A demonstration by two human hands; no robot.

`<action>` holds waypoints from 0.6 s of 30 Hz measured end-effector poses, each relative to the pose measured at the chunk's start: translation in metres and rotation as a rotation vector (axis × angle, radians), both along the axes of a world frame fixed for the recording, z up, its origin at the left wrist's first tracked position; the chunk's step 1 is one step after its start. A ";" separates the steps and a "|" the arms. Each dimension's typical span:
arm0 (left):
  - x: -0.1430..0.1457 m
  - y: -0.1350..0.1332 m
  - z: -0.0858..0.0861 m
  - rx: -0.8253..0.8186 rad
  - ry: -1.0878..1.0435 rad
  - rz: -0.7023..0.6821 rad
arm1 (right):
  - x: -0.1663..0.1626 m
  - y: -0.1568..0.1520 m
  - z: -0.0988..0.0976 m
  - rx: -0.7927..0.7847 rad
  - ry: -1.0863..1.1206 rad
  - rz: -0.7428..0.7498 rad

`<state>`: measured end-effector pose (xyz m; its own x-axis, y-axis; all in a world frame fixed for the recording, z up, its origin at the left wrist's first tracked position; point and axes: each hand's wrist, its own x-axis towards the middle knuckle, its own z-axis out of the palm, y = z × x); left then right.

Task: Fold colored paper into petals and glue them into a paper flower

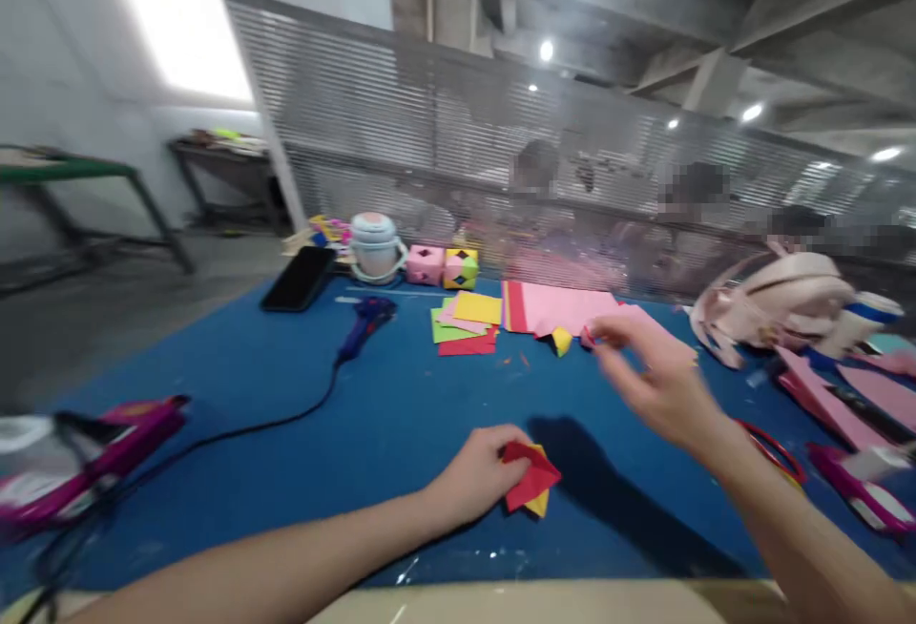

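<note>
Head view, and my left hand (481,473) is low over the near part of the blue counter (401,385), pinching a folded red and yellow paper (530,479) between thumb and fingers. Its red layer lies uppermost, with yellow showing along the edges from underneath.

My right hand (662,376) is raised farther out and to the right, fingers bent and the thumb a little apart from them. A small red piece (588,338) shows right at the fingertips; with the blur I can't tell whether I am gripping it or only near it. Just left of that sits a small yellow and black folded piece (561,342), at the near edge of some pink sheets (565,304).

Left of those sheets is a loose overlapping pile of squares: a yellow square (477,307) on top, pink and green ones below, and a red square (468,345) nearest me. Behind the pile, a pink cube (425,264) and a yellow-green cube (461,269) sit side by side, next to a lidded cup (376,252). A black phone (299,279) lies farther left, and a blue glue gun (358,326) lies nearer me, its cord trailing left. Off to my right is a pale bag (780,290).
</note>
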<state>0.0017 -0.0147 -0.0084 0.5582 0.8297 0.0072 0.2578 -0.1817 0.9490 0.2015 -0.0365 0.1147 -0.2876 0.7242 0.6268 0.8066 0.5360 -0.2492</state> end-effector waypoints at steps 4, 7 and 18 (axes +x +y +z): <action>-0.004 -0.005 0.013 -0.030 -0.103 -0.002 | -0.091 0.082 -0.070 -0.420 -0.197 0.267; -0.014 -0.008 0.035 0.084 -0.267 0.030 | -0.147 0.118 -0.107 -0.547 -0.144 0.360; -0.033 0.004 0.063 0.200 -0.452 0.174 | -0.275 0.181 -0.120 -0.664 0.210 -0.142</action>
